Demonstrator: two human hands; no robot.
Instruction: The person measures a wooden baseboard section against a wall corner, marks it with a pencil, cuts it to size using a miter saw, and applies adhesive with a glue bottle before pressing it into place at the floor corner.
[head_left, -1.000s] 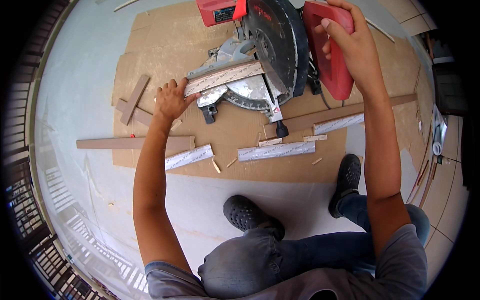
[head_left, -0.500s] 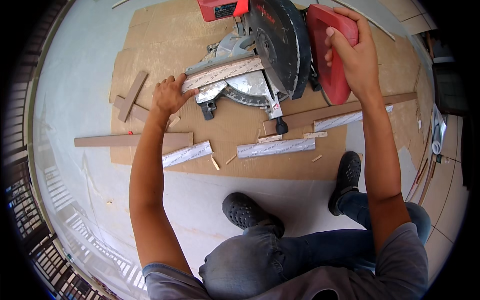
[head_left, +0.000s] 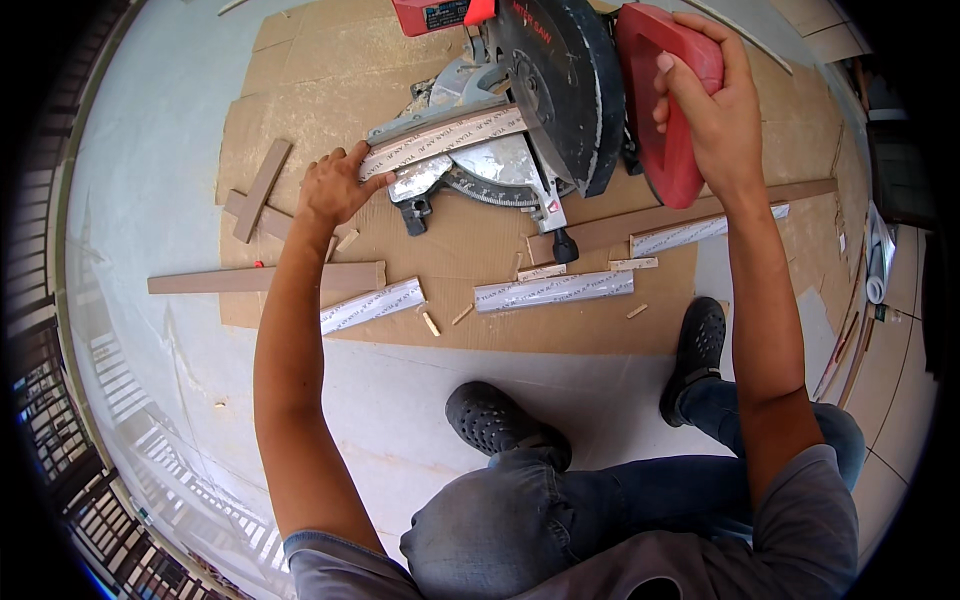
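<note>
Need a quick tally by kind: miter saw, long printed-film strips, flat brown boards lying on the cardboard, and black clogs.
Miter saw: 1
Long printed-film strips: 4
Flat brown boards: 4
Black clogs: 2
Total: 11

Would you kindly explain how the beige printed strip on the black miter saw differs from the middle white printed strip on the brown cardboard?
The beige strip sits on the miter saw, gripped by the left hand; the white strip lies untouched on the cardboard. In view, the beige strip slants clearly; the white strip runs nearly level. Both are narrow and printed.
</note>
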